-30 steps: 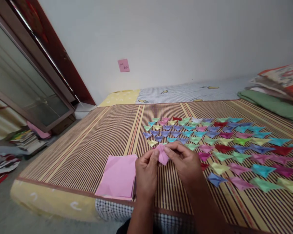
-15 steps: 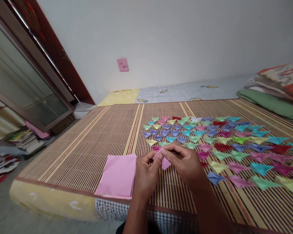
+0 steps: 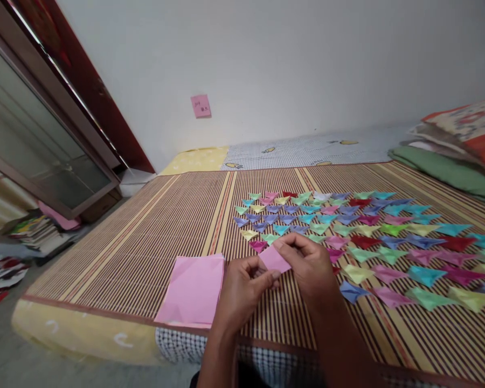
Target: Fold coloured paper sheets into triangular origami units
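Note:
A small folded piece of pink paper [image 3: 275,260] is held between my two hands, above the striped mat. My left hand [image 3: 248,285] pinches its lower left side between thumb and fingers. At its upper right corner, my right hand [image 3: 305,264] grips it with thumb and forefinger. Left of my hands lies a stack of square pink paper sheets [image 3: 196,288]. Rows of folded paper boats or similar pointed shapes [image 3: 358,274], in many colours, spread over the mat beyond and to the right of my right hand.
The striped bamboo mat [image 3: 137,237] covers a bed against a white wall [image 3: 286,70]. A pink note [image 3: 201,106] is stuck on the wall. Folded bedding [image 3: 440,167] is piled at the far right. A glass-fronted cabinet door [image 3: 64,145] and books [image 3: 32,231] are at the left.
The pink paper has turned from a pointed, diamond-like position to show a flat rectangular face. My left thumb has slid to its lower edge. The view has shifted slightly.

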The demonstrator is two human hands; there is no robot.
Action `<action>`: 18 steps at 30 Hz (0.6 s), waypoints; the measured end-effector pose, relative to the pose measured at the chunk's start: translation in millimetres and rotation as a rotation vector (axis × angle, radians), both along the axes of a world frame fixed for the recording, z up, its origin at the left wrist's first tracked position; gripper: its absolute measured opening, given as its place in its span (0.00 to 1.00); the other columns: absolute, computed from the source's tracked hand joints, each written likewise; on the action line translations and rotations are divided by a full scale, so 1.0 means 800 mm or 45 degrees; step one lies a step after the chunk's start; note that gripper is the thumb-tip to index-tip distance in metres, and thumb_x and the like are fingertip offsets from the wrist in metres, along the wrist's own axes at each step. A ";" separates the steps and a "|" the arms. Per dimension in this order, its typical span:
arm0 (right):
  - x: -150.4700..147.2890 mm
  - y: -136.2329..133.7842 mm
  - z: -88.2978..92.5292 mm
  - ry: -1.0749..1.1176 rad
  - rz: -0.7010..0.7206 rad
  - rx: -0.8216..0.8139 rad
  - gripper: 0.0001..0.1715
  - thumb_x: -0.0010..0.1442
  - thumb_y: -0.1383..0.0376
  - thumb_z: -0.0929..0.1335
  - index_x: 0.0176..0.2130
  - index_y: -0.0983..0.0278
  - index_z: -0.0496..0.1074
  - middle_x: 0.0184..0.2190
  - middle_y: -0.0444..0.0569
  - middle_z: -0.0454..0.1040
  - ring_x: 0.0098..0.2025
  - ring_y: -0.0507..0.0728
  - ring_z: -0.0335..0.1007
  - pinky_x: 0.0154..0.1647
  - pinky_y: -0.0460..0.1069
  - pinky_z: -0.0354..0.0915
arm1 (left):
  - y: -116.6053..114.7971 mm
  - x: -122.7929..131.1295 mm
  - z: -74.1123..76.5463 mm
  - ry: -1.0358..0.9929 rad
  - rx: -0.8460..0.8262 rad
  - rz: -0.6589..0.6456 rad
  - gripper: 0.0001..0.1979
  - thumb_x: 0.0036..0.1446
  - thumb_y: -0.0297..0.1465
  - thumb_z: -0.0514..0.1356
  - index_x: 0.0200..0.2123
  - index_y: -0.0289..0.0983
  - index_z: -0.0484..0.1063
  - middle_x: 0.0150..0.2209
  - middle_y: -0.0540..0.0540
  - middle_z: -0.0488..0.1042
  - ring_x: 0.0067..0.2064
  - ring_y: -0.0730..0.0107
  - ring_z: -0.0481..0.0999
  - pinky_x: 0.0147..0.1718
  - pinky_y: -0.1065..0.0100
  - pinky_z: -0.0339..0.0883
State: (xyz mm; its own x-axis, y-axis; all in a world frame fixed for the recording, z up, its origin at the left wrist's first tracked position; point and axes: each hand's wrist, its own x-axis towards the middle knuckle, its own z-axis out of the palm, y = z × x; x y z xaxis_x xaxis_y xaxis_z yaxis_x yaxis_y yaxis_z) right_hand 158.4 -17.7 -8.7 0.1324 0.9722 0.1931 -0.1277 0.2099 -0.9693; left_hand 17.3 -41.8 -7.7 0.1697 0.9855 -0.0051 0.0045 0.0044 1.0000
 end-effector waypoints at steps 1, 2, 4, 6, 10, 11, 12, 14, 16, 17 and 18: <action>0.002 0.000 0.001 0.030 0.021 -0.025 0.12 0.54 0.58 0.74 0.25 0.62 0.74 0.20 0.41 0.69 0.23 0.52 0.63 0.24 0.47 0.60 | 0.000 -0.002 0.000 -0.011 -0.014 -0.016 0.12 0.53 0.34 0.69 0.22 0.35 0.75 0.24 0.47 0.76 0.27 0.70 0.70 0.30 0.69 0.60; 0.003 0.001 0.002 0.052 0.045 -0.045 0.12 0.54 0.58 0.74 0.25 0.62 0.74 0.20 0.41 0.69 0.23 0.52 0.63 0.24 0.47 0.60 | 0.001 -0.004 0.000 -0.027 -0.031 -0.028 0.12 0.52 0.34 0.70 0.22 0.35 0.75 0.23 0.48 0.76 0.26 0.70 0.69 0.30 0.70 0.59; 0.003 0.000 0.005 0.071 0.103 -0.067 0.12 0.53 0.58 0.74 0.25 0.62 0.74 0.21 0.41 0.70 0.24 0.52 0.63 0.25 0.47 0.60 | 0.003 -0.010 0.001 -0.076 -0.047 -0.027 0.10 0.50 0.34 0.72 0.27 0.35 0.77 0.25 0.49 0.76 0.27 0.71 0.69 0.30 0.70 0.60; 0.000 0.000 0.006 0.045 0.167 -0.066 0.12 0.53 0.58 0.75 0.25 0.62 0.75 0.21 0.42 0.70 0.24 0.52 0.63 0.25 0.47 0.61 | 0.004 -0.016 0.002 -0.123 -0.016 0.016 0.09 0.52 0.35 0.72 0.31 0.35 0.79 0.28 0.50 0.76 0.29 0.72 0.69 0.32 0.71 0.61; -0.011 -0.001 0.004 -0.032 0.244 -0.051 0.10 0.53 0.60 0.74 0.24 0.62 0.75 0.21 0.42 0.71 0.25 0.53 0.65 0.26 0.48 0.62 | 0.004 -0.021 0.001 -0.156 0.026 0.050 0.11 0.55 0.36 0.71 0.27 0.35 0.80 0.25 0.51 0.73 0.28 0.73 0.67 0.31 0.71 0.60; -0.012 -0.001 0.003 -0.045 0.257 -0.047 0.11 0.53 0.60 0.74 0.24 0.62 0.75 0.21 0.42 0.71 0.26 0.54 0.65 0.27 0.48 0.62 | 0.004 -0.021 0.000 -0.165 0.018 0.043 0.12 0.54 0.36 0.71 0.26 0.34 0.79 0.24 0.51 0.72 0.27 0.73 0.67 0.30 0.71 0.59; -0.013 -0.001 0.003 -0.057 0.267 -0.040 0.11 0.54 0.59 0.73 0.24 0.62 0.75 0.21 0.42 0.72 0.26 0.54 0.65 0.27 0.48 0.62 | 0.004 -0.021 -0.001 -0.179 0.009 0.047 0.12 0.54 0.36 0.72 0.25 0.34 0.79 0.23 0.51 0.72 0.27 0.73 0.67 0.30 0.71 0.60; -0.012 0.000 0.002 -0.083 0.285 -0.019 0.14 0.57 0.56 0.72 0.26 0.62 0.75 0.23 0.43 0.72 0.27 0.54 0.67 0.29 0.48 0.63 | 0.005 -0.021 -0.005 -0.219 -0.005 0.105 0.12 0.52 0.36 0.73 0.24 0.34 0.79 0.23 0.51 0.73 0.27 0.73 0.67 0.30 0.71 0.60; -0.008 0.002 0.002 -0.118 0.309 -0.005 0.17 0.60 0.53 0.70 0.27 0.62 0.75 0.24 0.44 0.73 0.29 0.55 0.68 0.31 0.48 0.63 | 0.006 -0.022 -0.007 -0.294 -0.039 0.190 0.12 0.50 0.36 0.73 0.24 0.34 0.79 0.23 0.51 0.74 0.27 0.73 0.68 0.30 0.72 0.61; -0.006 0.003 0.002 -0.136 0.325 -0.005 0.18 0.60 0.53 0.70 0.28 0.62 0.75 0.24 0.44 0.72 0.29 0.55 0.67 0.31 0.48 0.63 | 0.007 -0.022 -0.009 -0.341 -0.064 0.224 0.13 0.49 0.37 0.74 0.25 0.34 0.80 0.23 0.51 0.75 0.27 0.73 0.68 0.30 0.72 0.61; -0.005 0.004 0.002 -0.155 0.340 -0.005 0.18 0.60 0.52 0.70 0.27 0.62 0.74 0.23 0.43 0.71 0.28 0.54 0.66 0.30 0.48 0.62 | 0.008 -0.023 -0.010 -0.387 -0.089 0.250 0.13 0.49 0.37 0.74 0.25 0.34 0.80 0.23 0.50 0.75 0.27 0.73 0.69 0.30 0.71 0.61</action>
